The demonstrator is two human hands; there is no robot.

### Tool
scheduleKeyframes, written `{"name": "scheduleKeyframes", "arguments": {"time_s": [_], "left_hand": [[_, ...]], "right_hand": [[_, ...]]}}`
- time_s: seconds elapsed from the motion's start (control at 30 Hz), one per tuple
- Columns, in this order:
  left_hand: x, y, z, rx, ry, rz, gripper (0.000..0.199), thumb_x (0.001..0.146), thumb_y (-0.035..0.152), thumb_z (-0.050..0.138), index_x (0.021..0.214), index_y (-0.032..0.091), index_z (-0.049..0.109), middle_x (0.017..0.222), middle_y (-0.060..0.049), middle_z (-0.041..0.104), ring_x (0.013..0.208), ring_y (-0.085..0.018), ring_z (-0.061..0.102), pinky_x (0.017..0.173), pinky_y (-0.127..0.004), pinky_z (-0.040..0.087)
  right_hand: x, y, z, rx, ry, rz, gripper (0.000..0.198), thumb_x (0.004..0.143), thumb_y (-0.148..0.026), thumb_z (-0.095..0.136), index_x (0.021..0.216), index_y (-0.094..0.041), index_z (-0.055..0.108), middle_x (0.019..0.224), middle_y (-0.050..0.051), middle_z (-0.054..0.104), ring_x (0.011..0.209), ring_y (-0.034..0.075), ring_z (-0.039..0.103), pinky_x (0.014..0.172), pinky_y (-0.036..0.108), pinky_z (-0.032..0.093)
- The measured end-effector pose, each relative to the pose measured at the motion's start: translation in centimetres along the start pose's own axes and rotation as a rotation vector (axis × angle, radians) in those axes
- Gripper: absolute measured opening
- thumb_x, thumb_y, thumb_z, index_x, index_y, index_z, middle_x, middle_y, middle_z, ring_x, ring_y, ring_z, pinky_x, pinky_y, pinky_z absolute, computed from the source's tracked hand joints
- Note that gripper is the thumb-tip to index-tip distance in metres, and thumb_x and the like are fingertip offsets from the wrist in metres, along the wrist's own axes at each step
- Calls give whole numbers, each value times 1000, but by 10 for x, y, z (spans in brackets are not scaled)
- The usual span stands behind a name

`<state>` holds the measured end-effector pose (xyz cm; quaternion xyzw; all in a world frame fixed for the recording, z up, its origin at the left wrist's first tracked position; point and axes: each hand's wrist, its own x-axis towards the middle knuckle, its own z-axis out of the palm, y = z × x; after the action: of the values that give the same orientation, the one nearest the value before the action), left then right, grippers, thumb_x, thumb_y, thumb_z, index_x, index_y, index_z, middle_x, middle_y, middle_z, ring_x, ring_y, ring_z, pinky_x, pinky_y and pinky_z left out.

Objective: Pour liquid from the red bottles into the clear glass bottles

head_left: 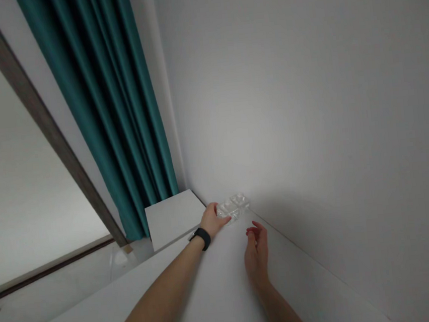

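Observation:
A clear plastic tray with several moulded compartments (233, 206) is at the far end of the white surface, close to the wall. My left hand (213, 221), wearing a dark watch (204, 237) on the wrist, grips the tray's left end between thumb and fingers. My right hand (257, 250) is just below and to the right of the tray, apart from it. Its fingers are loosely bent, with nothing visible in them.
Beneath my arms lies a white tabletop (219, 292), running along a pale wall (307, 96). A lower white cabinet or box (174, 215) stands past its left edge. Green curtains (118, 104) hang beside a brown-framed window or door (44, 121). Pale floor (70, 281) shows at lower left.

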<state>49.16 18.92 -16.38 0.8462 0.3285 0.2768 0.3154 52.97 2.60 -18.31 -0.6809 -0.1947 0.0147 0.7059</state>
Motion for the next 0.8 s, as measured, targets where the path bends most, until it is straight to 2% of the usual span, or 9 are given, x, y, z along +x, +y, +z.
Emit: {"name": "scheduleKeyframes", "arguments": {"time_s": [0.1, 0.2, 0.27, 0.47, 0.6, 0.8], "left_hand": [[-1, 0, -1, 47, -23, -5, 67, 71, 35, 79, 126, 14, 47, 112, -11, 64, 103, -25, 62, 89, -33, 47], [-4, -3, -3, 105, -80, -17, 93, 63, 39, 85, 139, 14, 38, 116, -15, 66, 108, -31, 62, 92, -37, 45], [-6, -6, -3, 143, -115, -30, 98, 60, 37, 87, 142, 15, 36, 116, -16, 67, 109, -33, 63, 92, -38, 45], [-13, -11, 2, 216, -118, -44, 89, 70, 37, 81, 143, 16, 34, 123, -15, 66, 115, -32, 61, 96, -38, 42], [-15, -14, 6, 241, -103, -27, 85, 73, 40, 79, 142, 17, 36, 124, -14, 66, 118, -31, 59, 100, -38, 39], [-13, -15, 6, 257, -106, -20, 64, 74, 44, 78, 127, 20, 53, 122, -12, 66, 117, -31, 59, 98, -38, 40]], "right_hand": [[0, -1, 0, -5, -5, -4, 34, 90, -39, 43, 118, -20, 50, 97, 6, 58, 91, 21, 57, 84, 34, 45], [1, 0, 0, -6, -10, -8, 35, 89, -38, 43, 118, -20, 50, 97, 6, 58, 90, 21, 57, 84, 34, 45], [2, 0, 0, -9, -10, -11, 35, 89, -38, 43, 118, -20, 50, 96, 6, 58, 89, 21, 57, 83, 34, 45], [3, 4, -1, -22, -15, -14, 35, 88, -37, 44, 118, -20, 51, 95, 6, 59, 89, 21, 58, 83, 34, 45], [4, 8, 0, -30, -67, -15, 36, 84, -33, 48, 118, -21, 53, 101, 8, 64, 93, 23, 61, 85, 37, 45], [5, 10, 1, -27, -101, -36, 38, 83, -30, 48, 120, -21, 53, 113, 10, 66, 105, 24, 61, 95, 40, 43]]}}
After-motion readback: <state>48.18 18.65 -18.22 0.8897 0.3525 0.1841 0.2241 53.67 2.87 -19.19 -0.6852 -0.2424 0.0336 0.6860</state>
